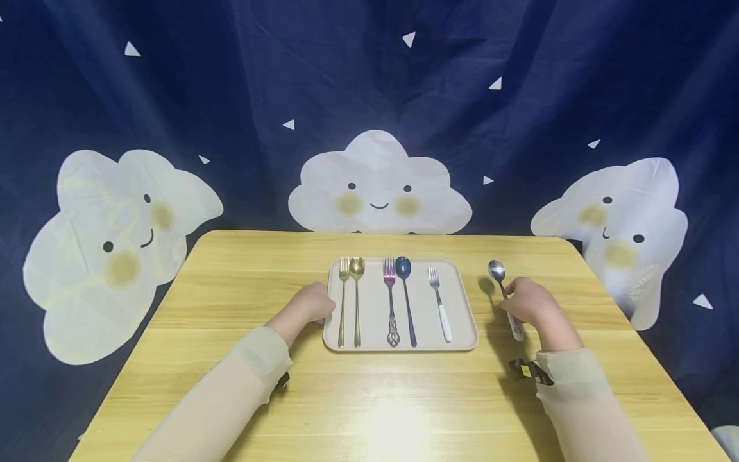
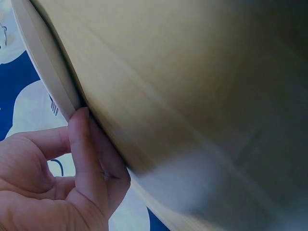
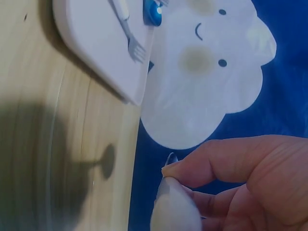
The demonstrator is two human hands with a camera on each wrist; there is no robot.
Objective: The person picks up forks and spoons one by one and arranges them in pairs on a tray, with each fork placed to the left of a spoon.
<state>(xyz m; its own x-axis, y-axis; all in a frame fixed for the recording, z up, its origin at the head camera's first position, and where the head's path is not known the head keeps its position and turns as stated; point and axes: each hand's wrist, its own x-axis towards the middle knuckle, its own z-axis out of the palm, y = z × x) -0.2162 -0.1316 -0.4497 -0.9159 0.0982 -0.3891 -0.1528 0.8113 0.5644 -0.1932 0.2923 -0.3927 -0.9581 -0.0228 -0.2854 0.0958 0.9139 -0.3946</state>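
My left hand (image 1: 312,301) grips the left edge of a pale pink tray (image 1: 372,301); in the left wrist view its fingertips (image 2: 81,122) are at the rim. On the tray lie a gold fork (image 1: 343,295), a gold spoon (image 1: 356,295), a purple-headed fork (image 1: 390,295), a blue spoon (image 1: 406,289) and a white-handled fork (image 1: 441,311). To the tray's right, my right hand (image 1: 531,301) pinches a spoon (image 1: 496,269) with a silver bowl and a pale handle (image 3: 175,209). This spoon is held above the table, its shadow falling apart from it.
The light wooden table (image 1: 381,398) extends around the tray, with its far edge just behind it. A dark blue curtain (image 1: 346,70) printed with white clouds hangs beyond. A dark wrist strap (image 1: 528,370) sits at my right cuff.
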